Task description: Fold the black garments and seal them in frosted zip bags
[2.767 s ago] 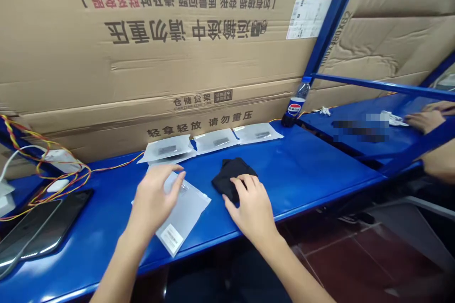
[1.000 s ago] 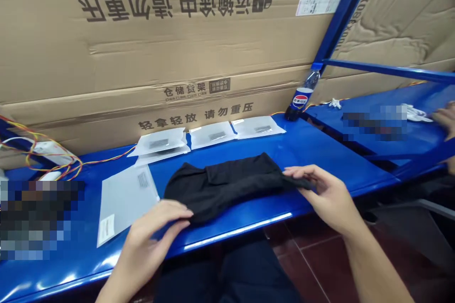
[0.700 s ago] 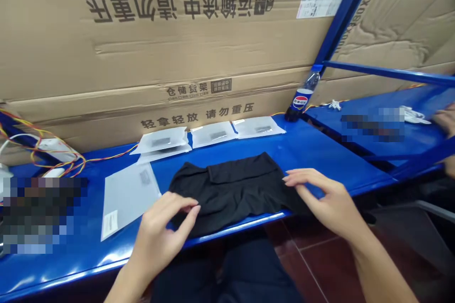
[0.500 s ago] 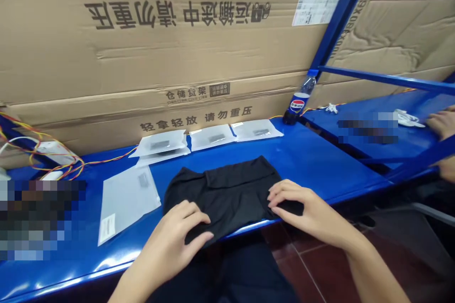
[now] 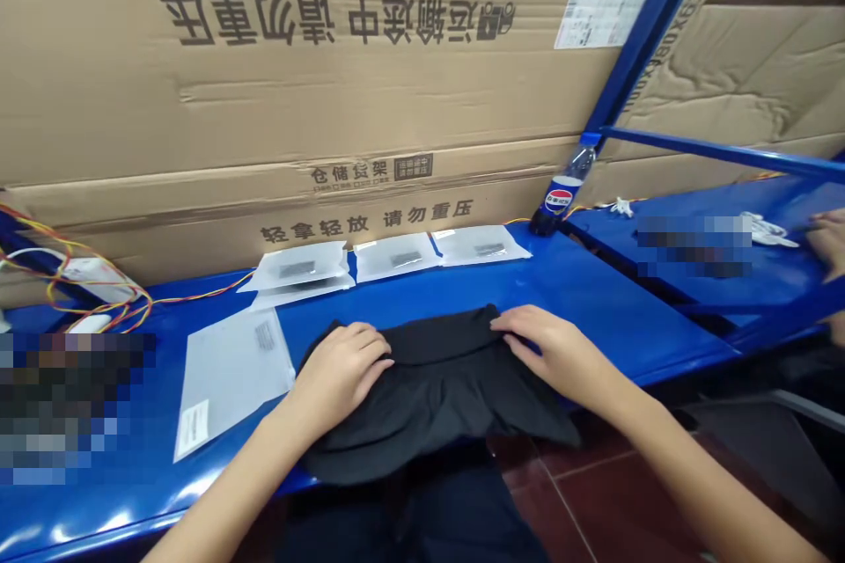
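Observation:
A black cloth garment (image 5: 429, 400) lies spread on the blue bench (image 5: 594, 317), its near part hanging over the front edge. My left hand (image 5: 340, 374) lies curled on the garment's left side, fingers gathering the cloth. My right hand (image 5: 547, 347) grips the far right edge of the same garment. To the left lies a flat translucent plastic bag (image 5: 231, 383) with a white label. Behind the garment stand several sealed flat packets in a row, the nearest to my hands being (image 5: 396, 253).
A Pepsi bottle (image 5: 561, 193) stands at the bench's back corner against a large cardboard sheet (image 5: 330, 97). Coloured wires (image 5: 79, 281) tangle at the far left. Another person's hand (image 5: 828, 242) rests at the right, over a second blue bench. Red floor tiles (image 5: 594, 493) lie below.
The garment, a small bundle earlier, now lies spread out and droops further over the front edge. Both hands have moved onto its far side, and the plastic bag stays flat to the left.

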A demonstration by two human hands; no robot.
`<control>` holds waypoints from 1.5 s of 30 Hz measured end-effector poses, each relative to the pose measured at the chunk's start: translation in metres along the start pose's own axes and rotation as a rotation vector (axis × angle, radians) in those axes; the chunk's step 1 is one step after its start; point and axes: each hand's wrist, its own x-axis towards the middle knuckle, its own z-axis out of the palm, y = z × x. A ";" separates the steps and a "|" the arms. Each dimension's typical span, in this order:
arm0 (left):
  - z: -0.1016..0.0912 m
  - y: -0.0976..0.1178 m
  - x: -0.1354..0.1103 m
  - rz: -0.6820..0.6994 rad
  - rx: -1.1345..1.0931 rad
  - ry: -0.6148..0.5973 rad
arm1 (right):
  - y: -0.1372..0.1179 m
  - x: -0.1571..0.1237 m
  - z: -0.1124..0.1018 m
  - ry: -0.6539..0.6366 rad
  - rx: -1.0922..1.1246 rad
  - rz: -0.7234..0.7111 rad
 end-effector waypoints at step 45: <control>-0.033 0.014 -0.016 -0.069 -0.126 -0.128 | -0.020 -0.007 -0.021 -0.105 0.107 -0.018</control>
